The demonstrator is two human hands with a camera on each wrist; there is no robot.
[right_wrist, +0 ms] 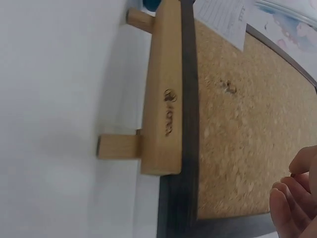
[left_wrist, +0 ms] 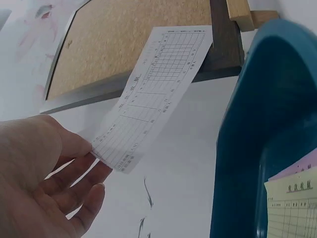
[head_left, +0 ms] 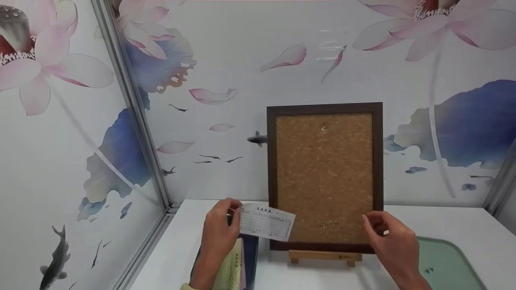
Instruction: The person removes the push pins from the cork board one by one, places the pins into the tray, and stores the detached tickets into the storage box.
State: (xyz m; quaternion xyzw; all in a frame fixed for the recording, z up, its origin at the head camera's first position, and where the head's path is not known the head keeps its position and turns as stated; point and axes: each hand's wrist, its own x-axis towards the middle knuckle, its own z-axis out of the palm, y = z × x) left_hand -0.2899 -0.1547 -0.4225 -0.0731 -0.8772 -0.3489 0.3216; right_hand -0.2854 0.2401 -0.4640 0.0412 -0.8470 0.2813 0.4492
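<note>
My left hand [head_left: 221, 229] pinches a printed white receipt slip [head_left: 268, 221] by one end, thumb against fingers. The slip's far end overlaps the lower left of a cork board [head_left: 324, 173] with a dark brown frame. In the left wrist view, ruled lines and boxes cover the slip [left_wrist: 153, 94]. At the board's lower right edge is my right hand [head_left: 393, 237], thumb and forefinger together. In the right wrist view, the fingertips [right_wrist: 285, 191] pinch a tiny pin-like thing, mostly hidden. Marks or holes [right_wrist: 228, 87] show in the cork.
A small wooden easel [head_left: 324, 255] supports the board on the white table [head_left: 161, 257]. Left of it, a blue bin [head_left: 252, 257] holds yellow and pink slips [head_left: 229, 266]. A green tray [head_left: 447, 253] with small metallic bits stands at right. Flower-printed walls [head_left: 225, 52] enclose the table.
</note>
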